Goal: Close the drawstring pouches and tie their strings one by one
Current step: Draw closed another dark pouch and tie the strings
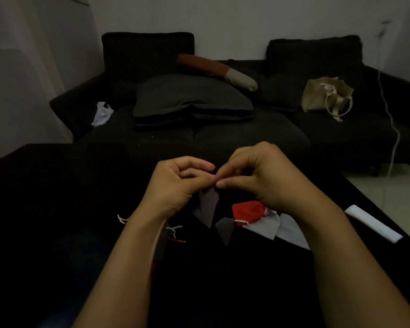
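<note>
Both hands, left hand [175, 179] & right hand [258, 176], pinch top of small grey-brown fabric drawstring pouch [207, 204], hanging above black table [57, 197]; red fabric pouch [247, 213] lies nearby w/ grey ones.

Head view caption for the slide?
Both hands pinch the top of a grey drawstring pouch above a dark table.
</note>
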{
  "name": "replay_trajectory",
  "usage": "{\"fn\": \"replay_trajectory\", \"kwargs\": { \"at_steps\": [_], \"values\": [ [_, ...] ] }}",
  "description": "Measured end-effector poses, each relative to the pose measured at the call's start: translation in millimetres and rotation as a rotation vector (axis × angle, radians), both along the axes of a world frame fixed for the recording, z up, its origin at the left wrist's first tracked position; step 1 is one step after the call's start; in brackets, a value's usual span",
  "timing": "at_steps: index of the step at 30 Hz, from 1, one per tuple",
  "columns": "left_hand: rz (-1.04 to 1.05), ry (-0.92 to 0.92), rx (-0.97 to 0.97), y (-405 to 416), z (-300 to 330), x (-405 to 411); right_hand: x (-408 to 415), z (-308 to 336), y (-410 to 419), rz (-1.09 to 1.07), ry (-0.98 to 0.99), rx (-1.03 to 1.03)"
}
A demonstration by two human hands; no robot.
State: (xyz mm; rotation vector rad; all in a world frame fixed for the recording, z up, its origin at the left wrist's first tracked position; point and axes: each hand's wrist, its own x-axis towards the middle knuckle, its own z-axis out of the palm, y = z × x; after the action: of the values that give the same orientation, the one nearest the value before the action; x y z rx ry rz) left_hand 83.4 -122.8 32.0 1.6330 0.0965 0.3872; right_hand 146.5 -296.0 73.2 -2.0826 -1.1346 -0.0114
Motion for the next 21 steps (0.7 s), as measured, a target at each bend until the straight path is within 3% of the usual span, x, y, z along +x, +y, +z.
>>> {"fn": "replay_trajectory", "kwargs": {
  "at_steps": [4,9,21],
  "values": [
    [-0.138,0.009,0.070,0.6,1.6,-2.7,0.3,-4.2,2.2,-0.055,-0.016,0.067],
    [-0.231,-0.013,0.048,0.2,4.7,-7.0,1.1,-4.3,-7.8,-0.017,0.266,0.178],
    [-0.146,-0.133,0.021,-6.2,-1.4,0.5,1.6,-11.1,-4.7,-0.098,0.553,0.370]
  ]
}}
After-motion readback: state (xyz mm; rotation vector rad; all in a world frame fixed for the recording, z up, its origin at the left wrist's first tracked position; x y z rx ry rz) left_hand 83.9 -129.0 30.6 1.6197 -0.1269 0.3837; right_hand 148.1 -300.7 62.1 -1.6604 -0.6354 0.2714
